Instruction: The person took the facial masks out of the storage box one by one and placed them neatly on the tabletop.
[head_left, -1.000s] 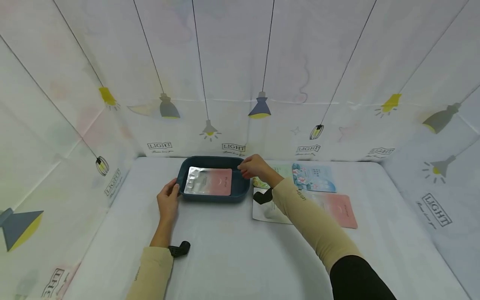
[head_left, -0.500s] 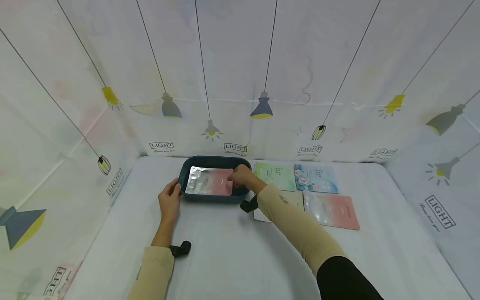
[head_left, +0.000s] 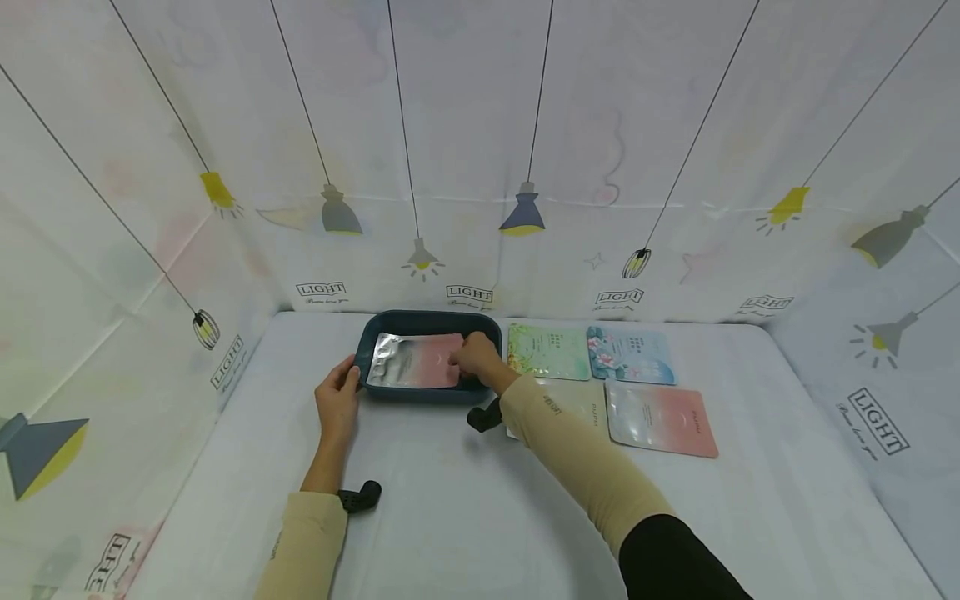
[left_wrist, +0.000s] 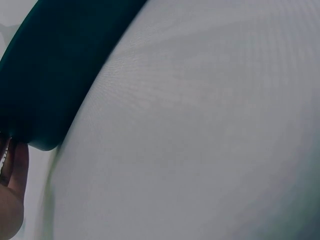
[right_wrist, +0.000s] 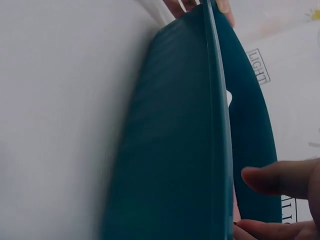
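Note:
A dark teal tray (head_left: pixel 420 397) stands at the back of the table. My left hand (head_left: pixel 337 406) grips its left end, thumb over the rim and fingers outside. In the tray lies a flat pink-and-silver sheet mask sachet (head_left: pixel 415 363). My right hand (head_left: pixel 477 360) reaches over the tray's right side, its fingers at the sachet's pink right end. In the right wrist view the thumb (right_wrist: pixel 262 181) is stretched out, apart from the finger beneath it; the tray wall (right_wrist: pixel 170 130) hides most of the sachet. The left wrist view shows the tray's outer side (left_wrist: pixel 55 70) and part of the left hand (left_wrist: pixel 12 195).
Right of the tray lie a green sachet (head_left: pixel 551 352), a blue floral sachet (head_left: pixel 632 355), another pink-and-silver sachet (head_left: pixel 663 418) and a pale one (head_left: pixel 588 402) partly under the right forearm. A white patterned curtain (head_left: pixel 480 167) rises behind the white table (head_left: pixel 450 500).
My right hand has moved left and down from the tray's right rim to the sachet inside. The sachet has barely shifted. My left hand keeps its place on the tray.

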